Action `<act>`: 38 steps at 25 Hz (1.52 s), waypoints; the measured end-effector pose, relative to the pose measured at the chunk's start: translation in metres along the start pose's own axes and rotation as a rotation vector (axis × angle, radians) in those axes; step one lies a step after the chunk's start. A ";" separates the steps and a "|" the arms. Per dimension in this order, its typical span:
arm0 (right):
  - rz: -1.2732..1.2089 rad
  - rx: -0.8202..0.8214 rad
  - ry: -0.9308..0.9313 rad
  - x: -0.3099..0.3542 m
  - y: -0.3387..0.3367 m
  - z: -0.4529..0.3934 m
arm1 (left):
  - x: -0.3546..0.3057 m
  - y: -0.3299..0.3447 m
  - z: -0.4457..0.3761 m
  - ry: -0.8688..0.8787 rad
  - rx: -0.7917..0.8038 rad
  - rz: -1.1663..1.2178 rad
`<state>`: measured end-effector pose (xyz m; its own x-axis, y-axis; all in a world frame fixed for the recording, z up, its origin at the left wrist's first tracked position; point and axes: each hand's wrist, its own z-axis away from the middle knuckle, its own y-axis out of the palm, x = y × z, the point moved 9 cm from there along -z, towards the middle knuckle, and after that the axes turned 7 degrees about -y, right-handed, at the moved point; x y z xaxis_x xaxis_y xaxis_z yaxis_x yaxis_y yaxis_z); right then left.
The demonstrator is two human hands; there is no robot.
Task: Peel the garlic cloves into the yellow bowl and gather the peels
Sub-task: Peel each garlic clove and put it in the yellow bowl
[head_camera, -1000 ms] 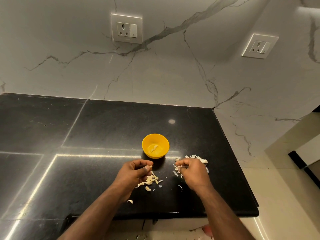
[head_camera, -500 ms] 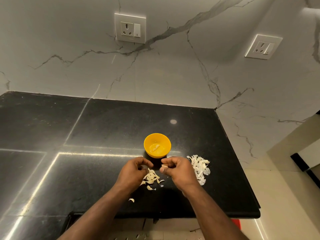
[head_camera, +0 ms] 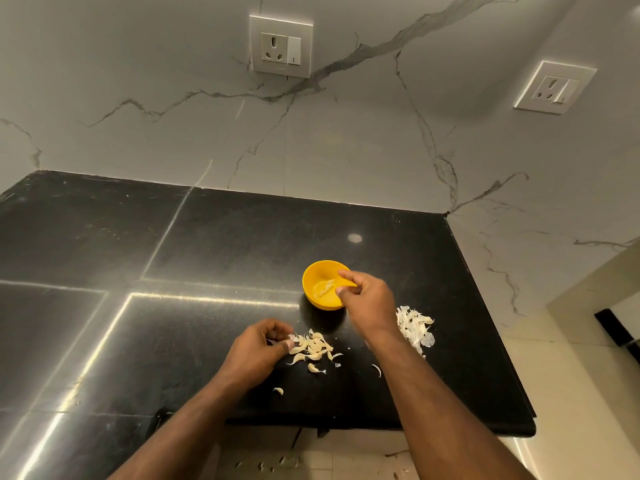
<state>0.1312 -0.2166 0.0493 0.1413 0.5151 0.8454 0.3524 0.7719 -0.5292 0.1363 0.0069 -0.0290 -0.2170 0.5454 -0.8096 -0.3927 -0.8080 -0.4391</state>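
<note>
The right hand (head_camera: pixel 369 299) is hovering over the near rim of the yellow bowl (head_camera: pixel 320 271), its fingers loosely curled and holding nothing visible, with peeled cloves (head_camera: pixel 325 289) lying inside. The left hand (head_camera: pixel 258 348) is resting on the black counter (head_camera: pixel 207 244), fingers pinching a piece at the edge of the garlic pile (head_camera: pixel 313 346); the white peels (head_camera: pixel 414 327) are lying to the right.

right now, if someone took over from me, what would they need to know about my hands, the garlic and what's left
Right hand is over the yellow bowl, fingers curled at its rim; whether it holds a clove is unclear.
Left hand pinches something small at the edge of the unpeeled cloves on the black counter.
Done: a few peeled cloves lie in the bowl; a peel pile sits right of it.
Left: peel the remaining cloves, then gather the stray bits into the pile.
</note>
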 end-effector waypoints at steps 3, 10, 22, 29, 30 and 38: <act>0.019 0.060 -0.029 0.007 0.008 0.006 | 0.007 0.000 0.002 -0.001 0.029 -0.046; 0.346 0.555 -0.020 -0.026 0.065 0.063 | 0.007 -0.001 0.001 0.019 0.010 -0.098; 0.533 0.488 -0.156 -0.022 0.068 0.084 | 0.004 -0.002 0.008 0.014 -0.087 -0.029; -0.317 0.204 0.082 -0.021 0.024 0.064 | -0.032 0.030 0.021 0.093 0.141 0.276; -0.363 0.199 0.081 -0.019 0.020 0.063 | -0.035 0.036 0.023 0.078 0.194 0.351; -0.379 0.150 0.081 -0.022 0.009 0.064 | -0.047 0.049 0.022 0.098 0.129 0.238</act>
<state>0.0719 -0.1966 0.0215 0.1025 0.1576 0.9822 0.2554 0.9501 -0.1791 0.1078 -0.0533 -0.0040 -0.2319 0.3147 -0.9204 -0.4532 -0.8722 -0.1841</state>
